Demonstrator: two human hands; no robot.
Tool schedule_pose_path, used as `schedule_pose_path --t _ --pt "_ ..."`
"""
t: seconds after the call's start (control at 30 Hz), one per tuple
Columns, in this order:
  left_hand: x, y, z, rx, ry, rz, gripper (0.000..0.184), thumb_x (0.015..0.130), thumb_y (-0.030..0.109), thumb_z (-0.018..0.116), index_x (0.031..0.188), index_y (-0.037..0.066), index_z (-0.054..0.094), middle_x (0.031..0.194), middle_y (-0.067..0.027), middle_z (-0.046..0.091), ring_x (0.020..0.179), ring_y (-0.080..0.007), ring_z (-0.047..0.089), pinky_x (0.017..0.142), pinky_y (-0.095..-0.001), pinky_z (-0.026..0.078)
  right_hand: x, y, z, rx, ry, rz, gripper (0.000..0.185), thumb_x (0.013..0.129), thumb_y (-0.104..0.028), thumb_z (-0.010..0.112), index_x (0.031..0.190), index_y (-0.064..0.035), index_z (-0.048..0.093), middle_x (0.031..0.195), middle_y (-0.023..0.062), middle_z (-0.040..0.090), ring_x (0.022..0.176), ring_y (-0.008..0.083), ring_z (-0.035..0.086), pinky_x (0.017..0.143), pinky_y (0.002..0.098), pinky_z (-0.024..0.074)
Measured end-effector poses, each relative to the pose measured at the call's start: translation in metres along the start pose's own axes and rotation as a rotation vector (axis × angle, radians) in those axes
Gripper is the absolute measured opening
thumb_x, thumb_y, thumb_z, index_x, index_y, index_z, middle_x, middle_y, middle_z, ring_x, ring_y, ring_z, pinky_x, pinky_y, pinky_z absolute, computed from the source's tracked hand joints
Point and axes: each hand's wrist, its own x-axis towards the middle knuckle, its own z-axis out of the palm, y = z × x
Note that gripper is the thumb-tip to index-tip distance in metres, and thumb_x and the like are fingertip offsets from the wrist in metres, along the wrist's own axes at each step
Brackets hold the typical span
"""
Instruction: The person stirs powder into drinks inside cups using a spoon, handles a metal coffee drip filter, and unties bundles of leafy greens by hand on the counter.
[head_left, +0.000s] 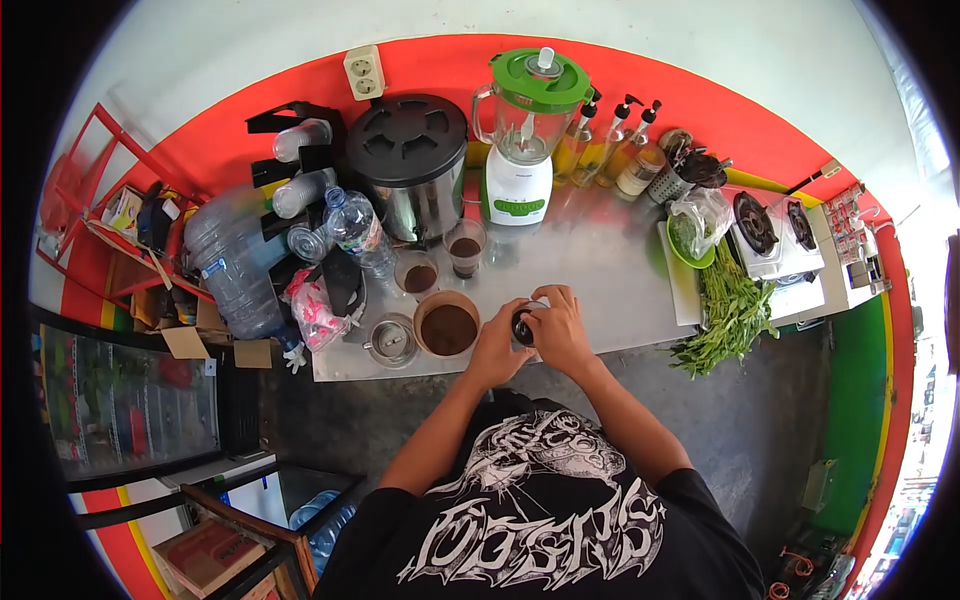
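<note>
Steadying the small dark container (522, 329) just right of the brown bowl (447, 298), I curl my left hand (496, 345) round the container's side and pinch its top with my right hand (560, 328), presumably so it can't tip.

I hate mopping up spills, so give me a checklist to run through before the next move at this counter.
1. Small dark round container supported: ok; the left hand and right hand are both on it.
2. Its contents: cannot tell; the hands cover much of it.
3. Wide tan-walled bowl of dark brown material upright: ok.
4. See-through cup behind that bowl and taller see-through cup upright: ok.
5. Round silver metal vessel well back from the counter's front edge: not ok; it sits close to it.
6. Green blender lid on: ok.
</note>
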Motion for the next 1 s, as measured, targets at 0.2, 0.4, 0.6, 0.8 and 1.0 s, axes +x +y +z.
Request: schedule_pose_path --t 0.2,0.4,0.6,0.8,1.0 --pt "-0.001 -0.007 -0.001 0.04 0.006 0.052 0.081 0.075 -0.002 0.084 0.147 0.002 0.046 0.134 -0.0231 0.066 0.127 -0.0395 0.065 0.105 -0.0435 0.052 -0.002 -0.005 -0.003 -0.181 0.031 0.025 0.014 0.09 -0.012 0.074 0.091 0.0004 0.08 0.124 0.0113 0.062 0.124 0.032 0.052 0.103 0.0462 0.0418" --pt "-0.003 -0.009 -0.001 -0.007 -0.017 0.089 0.08 0.075 -0.003 0.084 0.146 0.001 0.046 0.133 -0.0236 0.066 0.126 -0.0397 0.066 0.104 -0.0435 0.053 -0.007 -0.007 -0.001 -0.004 0.189 0.047 0.013 0.089 -0.013 0.076 0.093 -0.0012 0.081 0.124 0.0114 0.06 0.124 0.0343 0.051 0.103 0.0465 0.0422" --pt "-0.004 -0.005 0.001 -0.016 -0.033 0.127 0.078 0.077 -0.003 0.084 0.145 0.002 0.046 0.131 -0.0234 0.067 0.124 -0.041 0.066 0.103 -0.0436 0.054 -0.018 -0.015 0.0 -0.02 0.074 0.037 0.013 0.09 -0.013 0.075 0.094 -0.0024 0.082 0.126 0.0116 0.06 0.125 0.0346 0.05 0.103 0.0474 0.0421" --pt "-0.005 -0.007 0.006 -0.009 -0.068 0.057 0.082 0.077 -0.003 0.083 0.148 0.003 0.044 0.137 -0.0212 0.063 0.129 -0.0376 0.063 0.108 -0.0423 0.051 -0.019 -0.008 0.0 -0.136 0.101 0.115 0.016 0.091 -0.017 0.076 0.092 -0.0021 0.082 0.124 0.0105 0.06 0.125 0.0336 0.049 0.103 0.0471 0.0426" --pt "0.003 -0.009 0.007 -0.028 -0.078 -0.056 0.084 0.077 0.0 0.085 0.15 0.003 0.042 0.141 -0.0187 0.059 0.134 -0.0321 0.058 0.113 -0.0408 0.046 -0.017 0.007 0.003 0.012 0.053 0.164 0.018 0.091 -0.016 0.076 0.091 0.0009 0.081 0.121 0.0109 0.061 0.122 0.0336 0.05 0.103 0.0458 0.0434"
